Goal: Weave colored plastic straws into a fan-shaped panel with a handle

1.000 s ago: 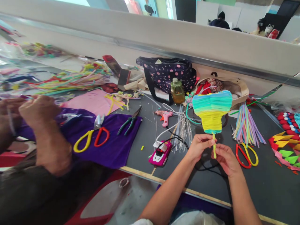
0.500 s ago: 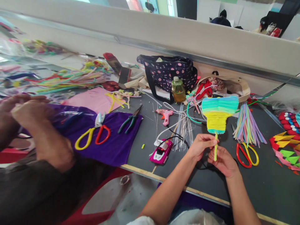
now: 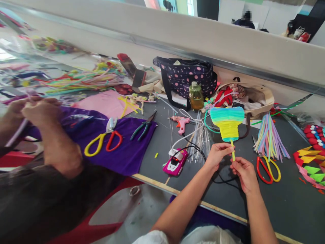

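Observation:
A fan-shaped piece of turquoise and yellow chenille stems (image 3: 227, 122) stands upright above my hands, on a thin yellow stem (image 3: 233, 150). Just under the fan, my left hand (image 3: 218, 154) pinches this stem between thumb and fingers. My right hand (image 3: 242, 171) closes its fingertips round the stem's lower end. Red-and-yellow-handled scissors (image 3: 268, 169) lie to the right of my right hand, below a bundle of pastel chenille stems (image 3: 270, 137). Left of my hands, bare wires (image 3: 201, 145) lie spread on the dark table (image 3: 291, 206).
A pink glue gun (image 3: 180, 123) and a magenta device with a cord (image 3: 175, 163) lie to the left. Pliers (image 3: 144, 127) and another pair of scissors (image 3: 104, 140) rest on purple cloth (image 3: 127, 162). A co-worker's hands (image 3: 40, 112) are at far left. A bottle (image 3: 196, 96) stands behind.
My right hand has moved up the stem, closer to my left hand. The fan has shifted slightly left and turned a little. The co-worker's hands have also moved, and the view has shifted slightly.

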A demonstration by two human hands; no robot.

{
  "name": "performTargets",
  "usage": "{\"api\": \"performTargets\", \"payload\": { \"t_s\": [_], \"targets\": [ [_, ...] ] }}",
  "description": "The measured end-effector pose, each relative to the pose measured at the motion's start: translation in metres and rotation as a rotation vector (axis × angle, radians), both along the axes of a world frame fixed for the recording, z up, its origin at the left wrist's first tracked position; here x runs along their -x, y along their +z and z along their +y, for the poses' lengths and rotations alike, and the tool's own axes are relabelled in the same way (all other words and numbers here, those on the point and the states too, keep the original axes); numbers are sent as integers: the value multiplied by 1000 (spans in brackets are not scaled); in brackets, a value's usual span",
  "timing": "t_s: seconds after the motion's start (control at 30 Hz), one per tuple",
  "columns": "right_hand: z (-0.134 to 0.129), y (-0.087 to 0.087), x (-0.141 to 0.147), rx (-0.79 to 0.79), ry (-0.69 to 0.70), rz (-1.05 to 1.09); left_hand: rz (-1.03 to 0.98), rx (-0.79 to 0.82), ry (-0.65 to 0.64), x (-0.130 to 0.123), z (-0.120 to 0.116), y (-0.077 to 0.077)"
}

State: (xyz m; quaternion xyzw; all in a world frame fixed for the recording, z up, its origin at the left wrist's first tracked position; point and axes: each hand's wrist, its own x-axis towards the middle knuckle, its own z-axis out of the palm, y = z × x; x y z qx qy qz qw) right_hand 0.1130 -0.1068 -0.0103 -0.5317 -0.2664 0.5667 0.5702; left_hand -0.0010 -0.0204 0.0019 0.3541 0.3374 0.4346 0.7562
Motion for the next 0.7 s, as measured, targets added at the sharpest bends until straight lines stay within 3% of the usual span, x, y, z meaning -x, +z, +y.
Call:
{"api": "performTargets", "payload": {
  "t_s": [0.27,0.47,0.7],
  "targets": [
    [5,-9,9,-18,-101,5,-210,195,-126,1,5,-13],
    [6,-18,15,2,-94,29,-202,280,-55,-5,4,-15],
    [6,-27,17,-38,-98,-16,-183,259,-41,-4,4,-10]
  ]
}}
